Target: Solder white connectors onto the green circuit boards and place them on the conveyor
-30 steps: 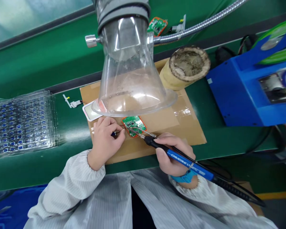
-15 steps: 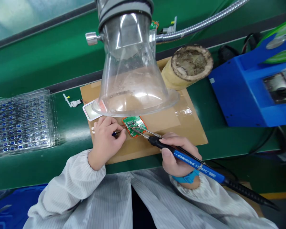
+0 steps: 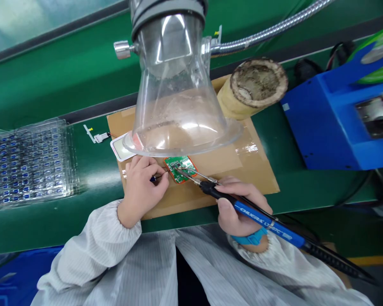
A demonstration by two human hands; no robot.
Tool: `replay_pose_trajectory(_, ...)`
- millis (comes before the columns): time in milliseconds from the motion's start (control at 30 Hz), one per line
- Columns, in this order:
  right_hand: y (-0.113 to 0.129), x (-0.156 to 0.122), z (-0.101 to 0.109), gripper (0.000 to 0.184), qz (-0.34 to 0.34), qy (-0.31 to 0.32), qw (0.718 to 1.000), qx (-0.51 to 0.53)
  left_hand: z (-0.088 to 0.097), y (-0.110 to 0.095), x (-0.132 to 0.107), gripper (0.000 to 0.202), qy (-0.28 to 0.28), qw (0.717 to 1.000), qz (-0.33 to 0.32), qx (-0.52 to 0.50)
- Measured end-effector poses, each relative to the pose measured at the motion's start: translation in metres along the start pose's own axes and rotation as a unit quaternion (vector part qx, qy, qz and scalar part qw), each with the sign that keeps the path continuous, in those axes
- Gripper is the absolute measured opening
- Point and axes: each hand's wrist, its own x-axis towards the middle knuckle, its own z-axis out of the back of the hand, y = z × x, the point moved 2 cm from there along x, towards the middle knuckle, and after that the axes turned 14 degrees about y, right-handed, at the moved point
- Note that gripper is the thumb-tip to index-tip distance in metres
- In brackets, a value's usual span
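Observation:
A green circuit board (image 3: 187,163) with an orange-red edge lies on the cardboard sheet, partly under the clear hood. My left hand (image 3: 143,185) is closed in a pinch at the board's left edge, with a small dark blue part (image 3: 153,178) and a thin wire showing by its fingertips. My right hand (image 3: 239,206) wraps round a blue and black soldering iron (image 3: 261,219), its tip over the middle of the board. Beside the iron runs a second thin metal prong (image 3: 201,175), also coming from the right hand; its kind is unclear.
A clear fume hood (image 3: 178,93) hangs low over the cardboard (image 3: 258,170). Left stands a clear tray (image 3: 25,165) of small blue parts, near a white connector piece (image 3: 98,137). A crusted yellowish pot (image 3: 236,100) and a blue machine (image 3: 322,127) stand right.
The soldering iron and my right hand have shifted very slightly right. My left hand and the board have stayed put.

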Motion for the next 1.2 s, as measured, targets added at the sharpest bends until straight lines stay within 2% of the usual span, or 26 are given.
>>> replay_pose_trajectory(433, -0.002, -0.002, 0.000, 0.016, -0.010, -0.010, 1.000, 0.005, 0.001, 0.001, -0.001, 0.016, -0.002, 1.000, -0.004, -0.002)
replay_pose_trajectory(567, 0.004, 0.002, 0.001, 0.015, 0.004, -0.012, 1.000, 0.003, 0.005, 0.003, 0.000, 0.017, 0.020, 1.000, -0.012, -0.010)
replay_pose_trajectory(733, 0.014, 0.014, -0.003, 0.014, 0.040, 0.013, 0.999, -0.024, 0.007, 0.001, 0.004, 0.015, 0.056, 0.998, -0.022, 0.033)
replay_pose_trajectory(933, 0.021, 0.023, -0.007, 0.018, 0.077, 0.049, 0.994, -0.066, 0.007, -0.001, 0.005, 0.017, 0.059, 0.998, -0.010, 0.032)
replay_pose_trajectory(1200, 0.019, 0.018, -0.011, 0.023, 0.084, 0.076, 0.989, -0.092, 0.008, -0.002, 0.007, 0.018, 0.064, 0.997, -0.010, 0.040)
